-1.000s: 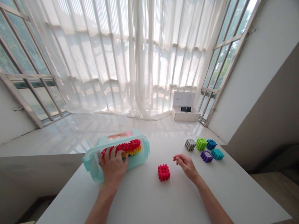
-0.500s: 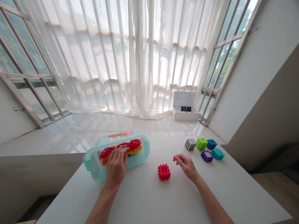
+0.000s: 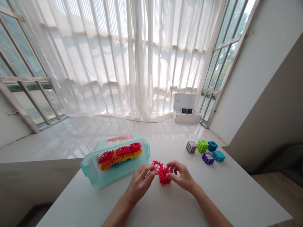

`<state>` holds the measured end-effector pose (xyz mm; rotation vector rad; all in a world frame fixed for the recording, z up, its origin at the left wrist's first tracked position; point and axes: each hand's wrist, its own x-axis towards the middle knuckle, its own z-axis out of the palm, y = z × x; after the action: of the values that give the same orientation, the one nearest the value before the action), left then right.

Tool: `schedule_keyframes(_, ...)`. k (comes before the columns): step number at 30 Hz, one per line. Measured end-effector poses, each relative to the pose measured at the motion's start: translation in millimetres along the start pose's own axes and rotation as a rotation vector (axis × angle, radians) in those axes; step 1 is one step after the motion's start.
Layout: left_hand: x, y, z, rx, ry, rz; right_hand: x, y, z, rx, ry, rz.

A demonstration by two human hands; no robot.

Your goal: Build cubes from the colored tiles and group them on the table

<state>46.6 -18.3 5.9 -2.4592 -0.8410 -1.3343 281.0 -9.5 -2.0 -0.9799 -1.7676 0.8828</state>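
Observation:
My left hand [image 3: 140, 183] pinches a flat red interlocking tile [image 3: 157, 165] and holds it against the top left of a red block cube [image 3: 164, 177] on the white table [image 3: 151, 208]. My right hand [image 3: 181, 176] grips that cube from the right side, fingers curled on it. A teal plastic box [image 3: 113, 171] lies on its side to the left, with several red, orange and yellow tiles [image 3: 119, 155] stacked inside. Both hands are clear of the box.
Several finished cubes sit at the table's far right: grey [image 3: 191, 147], green [image 3: 203, 146], blue [image 3: 212, 146], purple [image 3: 208, 158] and teal [image 3: 218, 155]. An open white box [image 3: 186, 110] stands on the floor by the curtain. The table's edges drop off left and right.
My left hand left the teal box with a red tile and moved right to the red cube. My right hand closed in on the cube from the right.

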Motion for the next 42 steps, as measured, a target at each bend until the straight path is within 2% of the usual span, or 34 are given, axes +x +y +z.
schedule_keyframes(11,-1.1,13.7,16.0,-0.168,-0.043,-0.026,0.4,-1.6,8.0,0.039,0.022,0.030)
schedule_keyframes(16,-4.1,7.0,18.7,-0.221,-0.074,-0.188,3.7,5.3,-4.6,0.122,0.043,0.110)
schedule_keyframes(21,-6.2,1.0,22.2,-0.370,-0.148,-0.339,5.0,12.6,-14.7,0.189,-0.003,0.141)
schedule_keyframes(27,-1.9,-0.6,23.3,-0.537,-0.116,-0.461,4.8,14.2,-15.6,0.199,-0.064,0.126)
schedule_keyframes(33,1.3,1.0,21.5,-0.580,-0.134,-0.499,5.0,10.4,-20.3,0.168,-0.098,0.125)
schedule_keyframes(42,0.7,3.1,21.8,-0.517,-0.199,-0.450,2.7,13.1,-21.0,0.015,-0.064,0.131)
